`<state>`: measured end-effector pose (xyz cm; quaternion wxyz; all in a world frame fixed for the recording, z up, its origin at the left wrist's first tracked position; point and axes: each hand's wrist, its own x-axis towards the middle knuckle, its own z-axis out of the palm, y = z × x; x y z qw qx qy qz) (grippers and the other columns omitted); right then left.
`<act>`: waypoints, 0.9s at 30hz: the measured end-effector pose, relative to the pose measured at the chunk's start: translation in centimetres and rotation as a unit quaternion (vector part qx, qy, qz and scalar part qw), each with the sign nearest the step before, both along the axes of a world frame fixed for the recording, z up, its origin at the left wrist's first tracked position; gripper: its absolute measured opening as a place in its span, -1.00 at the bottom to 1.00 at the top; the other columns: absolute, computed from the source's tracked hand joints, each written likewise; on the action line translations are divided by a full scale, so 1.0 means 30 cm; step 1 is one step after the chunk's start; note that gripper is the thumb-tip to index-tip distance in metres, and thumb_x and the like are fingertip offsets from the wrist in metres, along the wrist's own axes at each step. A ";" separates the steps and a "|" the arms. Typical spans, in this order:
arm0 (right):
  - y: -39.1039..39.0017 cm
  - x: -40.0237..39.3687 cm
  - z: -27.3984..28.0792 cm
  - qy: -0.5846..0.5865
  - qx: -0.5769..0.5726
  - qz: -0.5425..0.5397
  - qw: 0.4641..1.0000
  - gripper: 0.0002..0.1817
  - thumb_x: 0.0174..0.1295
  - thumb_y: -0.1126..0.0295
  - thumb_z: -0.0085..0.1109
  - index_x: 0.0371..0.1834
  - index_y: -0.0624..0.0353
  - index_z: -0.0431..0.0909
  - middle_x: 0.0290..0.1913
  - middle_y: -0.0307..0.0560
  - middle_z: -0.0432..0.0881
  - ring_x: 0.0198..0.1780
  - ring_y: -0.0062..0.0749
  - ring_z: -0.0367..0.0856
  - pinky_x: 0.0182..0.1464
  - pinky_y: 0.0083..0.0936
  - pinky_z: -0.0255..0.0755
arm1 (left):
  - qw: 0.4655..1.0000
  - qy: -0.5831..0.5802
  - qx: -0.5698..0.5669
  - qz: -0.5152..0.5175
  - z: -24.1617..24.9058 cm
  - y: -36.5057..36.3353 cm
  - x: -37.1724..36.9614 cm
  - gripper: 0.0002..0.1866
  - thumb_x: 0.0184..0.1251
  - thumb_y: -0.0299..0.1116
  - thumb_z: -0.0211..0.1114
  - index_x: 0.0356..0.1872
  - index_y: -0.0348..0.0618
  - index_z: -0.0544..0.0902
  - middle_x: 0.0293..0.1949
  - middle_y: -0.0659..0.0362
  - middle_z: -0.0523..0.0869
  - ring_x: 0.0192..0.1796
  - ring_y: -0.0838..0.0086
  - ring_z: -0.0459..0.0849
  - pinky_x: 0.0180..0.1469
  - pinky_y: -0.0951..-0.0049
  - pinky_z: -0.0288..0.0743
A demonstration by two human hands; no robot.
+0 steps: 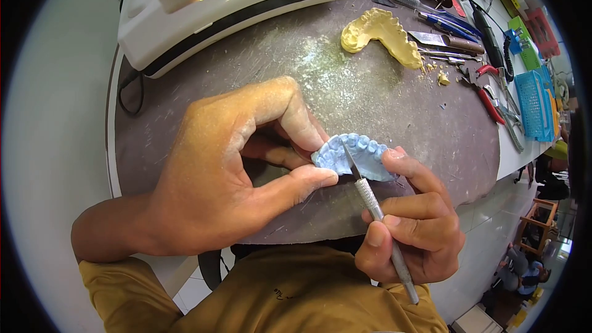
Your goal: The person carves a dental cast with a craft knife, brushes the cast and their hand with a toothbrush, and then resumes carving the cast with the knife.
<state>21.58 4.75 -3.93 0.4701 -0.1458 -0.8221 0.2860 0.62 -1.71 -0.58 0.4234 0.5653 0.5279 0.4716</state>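
Left hand (213, 179) pinches the dental cast (371, 160), probably light but brittle, best held at nine o'clock; right hand (428, 234) grips a knife (368, 196).

The left hand (216, 169) hides part of the blue dental cast (368, 155).

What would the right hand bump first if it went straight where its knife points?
Probably the blue teeth model: the knife in the right hand points there, though I can't tell whether they touch.

A scuffed brown-grey mat (456, 126) (dusted with pale powder (324, 55)) carries a curved yellow plaster-like arch (378, 23) — a small yellow fragment (443, 78) nearby. A blue latticed plastic basket (533, 108) stands on the white tabletop (509, 154).
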 end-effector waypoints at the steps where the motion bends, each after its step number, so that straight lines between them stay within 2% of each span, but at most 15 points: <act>1: -0.001 0.000 0.000 0.000 0.002 -0.003 1.000 -0.84 0.22 0.44 0.27 -0.34 0.26 0.48 -0.60 -0.07 0.59 -0.12 0.21 0.74 0.11 0.06 0.57 | 1.000 0.000 -0.001 0.000 0.001 0.000 0.001 -0.76 0.18 -0.66 0.44 -0.19 -0.30 0.56 -0.13 0.03 0.64 -0.05 0.46 0.69 0.01 0.48 0.64; 6: -0.005 -0.007 -0.004 0.008 0.016 -0.018 1.000 -0.82 0.21 0.41 0.30 -0.37 0.25 0.49 -0.60 -0.08 0.59 -0.12 0.23 0.74 0.07 0.07 0.60 | 1.000 0.009 -0.009 -0.002 0.008 0.001 0.002 -0.77 0.19 -0.67 0.43 -0.19 -0.31 0.57 -0.12 0.02 0.63 -0.03 0.45 0.69 0.02 0.48 0.65; 14: -0.013 -0.013 0.019 -0.046 0.052 -0.038 0.997 -0.79 0.18 0.37 0.32 -0.38 0.17 0.45 -0.60 -0.07 0.57 -0.16 0.24 0.76 -0.04 0.18 0.63 | 1.000 0.011 -0.007 -0.002 0.001 0.002 0.000 -0.77 0.20 -0.67 0.42 -0.18 -0.31 0.56 -0.12 0.01 0.62 -0.03 0.45 0.69 0.04 0.47 0.66; 21: -0.015 0.000 0.017 -0.055 0.050 -0.026 0.997 -0.78 0.20 0.36 0.31 -0.40 0.17 0.42 -0.59 -0.07 0.56 -0.14 0.28 0.75 -0.01 0.23 0.61 | 1.000 0.014 0.009 -0.004 -0.005 -0.002 -0.003 -0.77 0.20 -0.66 0.42 -0.20 -0.32 0.54 -0.13 0.02 0.61 -0.05 0.45 0.70 0.02 0.49 0.68; 27: -0.021 0.009 -0.013 -0.006 0.001 -0.015 1.000 -0.79 0.21 0.39 0.30 -0.37 0.21 0.43 -0.58 -0.08 0.57 -0.07 0.29 0.74 0.09 0.21 0.57 | 1.000 0.023 0.018 -0.004 -0.006 -0.001 0.003 -0.76 0.20 -0.66 0.43 -0.20 -0.32 0.53 -0.14 0.01 0.61 -0.06 0.45 0.70 0.01 0.48 0.69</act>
